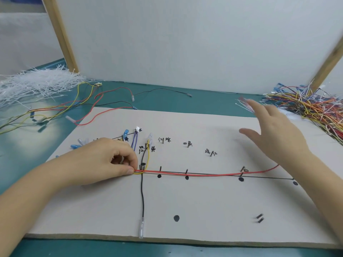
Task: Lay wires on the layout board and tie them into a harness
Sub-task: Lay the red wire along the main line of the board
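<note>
Layout board (185, 210) lies flat on the teal surface (27, 138). Left hand (104, 160) pinches the red wire (204, 174) and a yellow wire (148, 156) against the board beside a peg; red wire runs right along the drawn line. Right hand (274, 134) hovers with fingers spread, holding nothing, near the pile of loose wires (311, 106). Heap of white cable ties (35, 84) far left.

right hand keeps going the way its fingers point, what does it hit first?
Probably the loose zip ties just past the fingertips of the right hand, then the wire pile beyond them. The hand is motion-blurred and its height above the table is unclear, so it may pass over.
</note>
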Tool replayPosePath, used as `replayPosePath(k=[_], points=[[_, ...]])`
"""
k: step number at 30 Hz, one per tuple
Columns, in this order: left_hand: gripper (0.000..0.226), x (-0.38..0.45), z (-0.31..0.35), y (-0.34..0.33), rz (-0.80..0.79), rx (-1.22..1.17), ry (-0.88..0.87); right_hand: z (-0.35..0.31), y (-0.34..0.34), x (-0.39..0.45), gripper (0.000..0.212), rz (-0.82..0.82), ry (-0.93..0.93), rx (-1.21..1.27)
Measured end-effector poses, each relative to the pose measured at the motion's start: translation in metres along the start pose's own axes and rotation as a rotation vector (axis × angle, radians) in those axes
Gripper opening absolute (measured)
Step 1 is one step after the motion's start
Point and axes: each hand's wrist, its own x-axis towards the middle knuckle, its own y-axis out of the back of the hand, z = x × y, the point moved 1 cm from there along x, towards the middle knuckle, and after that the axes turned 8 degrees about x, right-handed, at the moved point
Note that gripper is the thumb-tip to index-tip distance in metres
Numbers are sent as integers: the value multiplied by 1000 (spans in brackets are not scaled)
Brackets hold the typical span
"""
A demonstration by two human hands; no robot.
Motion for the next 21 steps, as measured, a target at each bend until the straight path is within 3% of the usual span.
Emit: replayPosePath(k=[3, 6, 9, 12, 16, 21], points=[[22, 0, -1, 0, 4, -10, -3, -1, -2, 0, 75, 109, 64, -195], [23, 0, -1, 0, 3, -14, -1, -6, -2, -4, 81, 41, 8, -252], [22, 0, -1, 0, 1, 3, -4, -10, 5, -7, 76, 4, 83, -272], [21, -1, 0, 0, 6, 12, -5, -8, 10, -6, 63, -198, 142, -190], [22, -1, 2, 1, 0, 9, 6, -7, 16, -11, 21, -532, 188, 265], [23, -1, 1, 1, -3, -8, 16, 0, 26, -12, 24, -809, 184, 326]])
